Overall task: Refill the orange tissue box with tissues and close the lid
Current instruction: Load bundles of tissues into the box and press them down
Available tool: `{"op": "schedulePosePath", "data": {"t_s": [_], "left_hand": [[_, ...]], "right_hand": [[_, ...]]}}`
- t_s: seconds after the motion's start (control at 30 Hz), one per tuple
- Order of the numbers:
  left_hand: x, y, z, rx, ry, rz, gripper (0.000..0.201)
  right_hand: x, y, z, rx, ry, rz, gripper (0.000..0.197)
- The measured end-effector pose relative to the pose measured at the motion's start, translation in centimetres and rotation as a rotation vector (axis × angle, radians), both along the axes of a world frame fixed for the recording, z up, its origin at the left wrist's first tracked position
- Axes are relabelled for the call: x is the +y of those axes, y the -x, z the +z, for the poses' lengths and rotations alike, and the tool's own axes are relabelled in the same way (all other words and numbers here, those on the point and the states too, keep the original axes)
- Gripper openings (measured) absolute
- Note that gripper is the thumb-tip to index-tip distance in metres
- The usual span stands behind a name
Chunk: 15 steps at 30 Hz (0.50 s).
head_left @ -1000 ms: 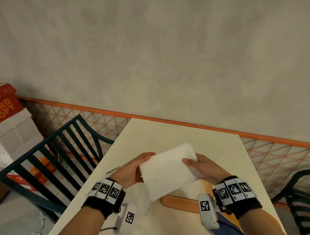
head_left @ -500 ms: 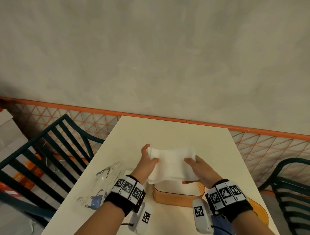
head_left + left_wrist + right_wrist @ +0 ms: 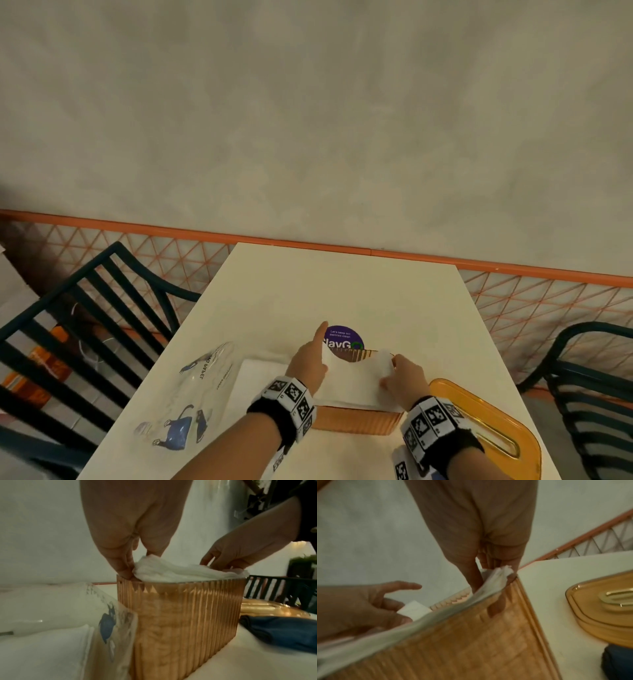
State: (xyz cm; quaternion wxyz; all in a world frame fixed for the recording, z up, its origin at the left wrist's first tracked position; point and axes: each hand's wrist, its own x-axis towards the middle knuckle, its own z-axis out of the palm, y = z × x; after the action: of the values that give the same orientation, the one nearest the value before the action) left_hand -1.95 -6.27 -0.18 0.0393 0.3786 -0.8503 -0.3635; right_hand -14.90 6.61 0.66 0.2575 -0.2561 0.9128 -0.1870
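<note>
The head view looks steeply down from above the orange tissue box [image 3: 356,419] toward the wall beyond the tabletop [image 3: 342,291]. Both wrist views sit close beside the box's ribbed wall, near its rim, one from each end, sharing the tissues [image 3: 180,572] on top.

The ribbed orange tissue box [image 3: 356,419] holds white tissues [image 3: 352,380]; a purple sticker [image 3: 342,337] marks the cream table [image 3: 342,287].

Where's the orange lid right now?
Head view: the orange lid lies flat on the table, off the orange tissue box, just right of the right hand.
</note>
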Motion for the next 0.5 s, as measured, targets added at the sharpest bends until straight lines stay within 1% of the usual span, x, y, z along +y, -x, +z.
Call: {"op": "schedulePosePath", "data": {"t_s": [0.1, 0.17, 0.23, 0.3, 0.37, 0.43, 0.5], "left_hand": [[-0.2, 0.1, -0.1, -0.026, 0.081, -0.084, 0.074], [-0.4, 0.0, 0.2, -0.048, 0.143, -0.185, 0.068], [-0.6, -0.5, 0.7, -0.097, 0.255, -0.314, 0.064], [-0.7, -0.8, 1.0, -0.225, 0.405, -0.467, 0.061], [-0.9, -0.9, 1.2, -0.393, 0.438, -0.570, 0.064], [-1.1, -0.5, 1.3, -0.528, 0.402, -0.620, 0.072], [-1.4, 0.0, 1.5, -0.607, 0.385, -0.657, 0.076]], "right_hand": [[0.1, 0.0, -0.2, 0.027, 0.030, 0.060, 0.041], [0.3, -0.1, -0.2, 0.042, 0.021, 0.094, 0.049], [0.4, -0.4, -0.1, 0.124, -0.025, 0.196, 0.062], [0.5, -0.7, 0.1, 0.312, -0.029, 0.340, 0.078], [0.5, -0.5, 0.6, 0.440, -0.022, 0.472, 0.080], [0.3, 0.1, 0.7, 0.447, -0.133, 0.618, 0.077], [-0.1, 0.6, 0.6, 0.374, -0.275, 0.683, 0.076]]}}
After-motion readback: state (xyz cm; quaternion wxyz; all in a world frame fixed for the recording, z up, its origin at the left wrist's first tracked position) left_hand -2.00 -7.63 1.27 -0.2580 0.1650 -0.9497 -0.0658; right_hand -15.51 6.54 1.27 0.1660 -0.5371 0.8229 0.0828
